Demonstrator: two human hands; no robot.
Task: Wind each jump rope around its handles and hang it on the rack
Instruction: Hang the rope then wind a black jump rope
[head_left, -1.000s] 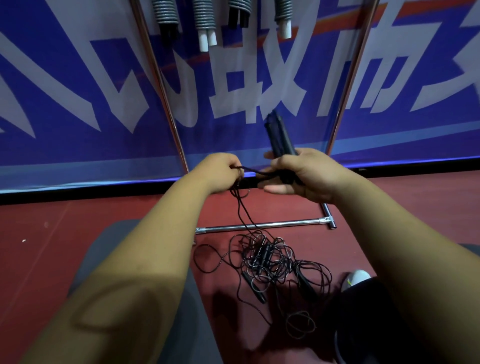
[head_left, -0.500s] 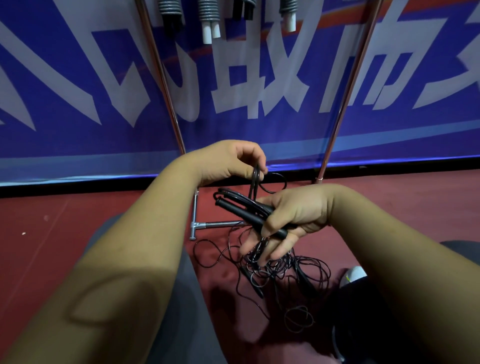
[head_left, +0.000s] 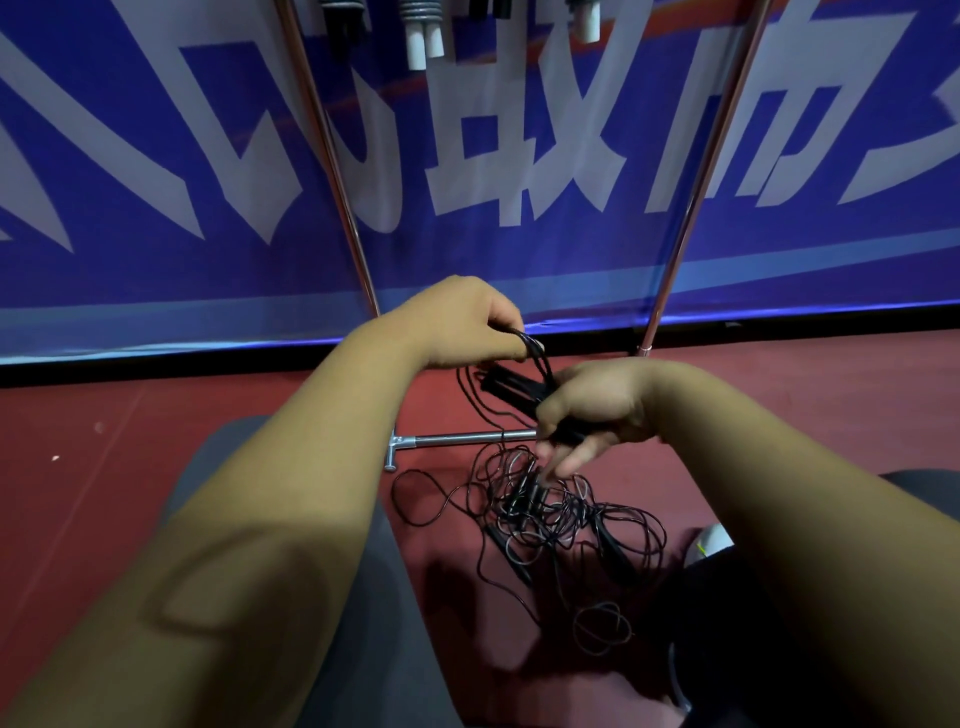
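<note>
The rack (head_left: 696, 197) I faced was shiny polished metal. The handles (head_left: 511, 385) looked matt black plastic, the red floor (head_left: 779, 395) smooth, dull.

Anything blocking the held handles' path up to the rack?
Nothing visible blocks it. The handles in the right hand have open space up to the rack, though their cord trails into the floor tangle.

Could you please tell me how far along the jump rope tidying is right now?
Done: a few wound ropes hang at the top of the rack. In hand: the right hand grips a pair of black handles while the left hand pinches loops of its cord, so winding looks under way. Left: a tangle of black ropes lies on the floor, yet to be wound and hung.
</note>
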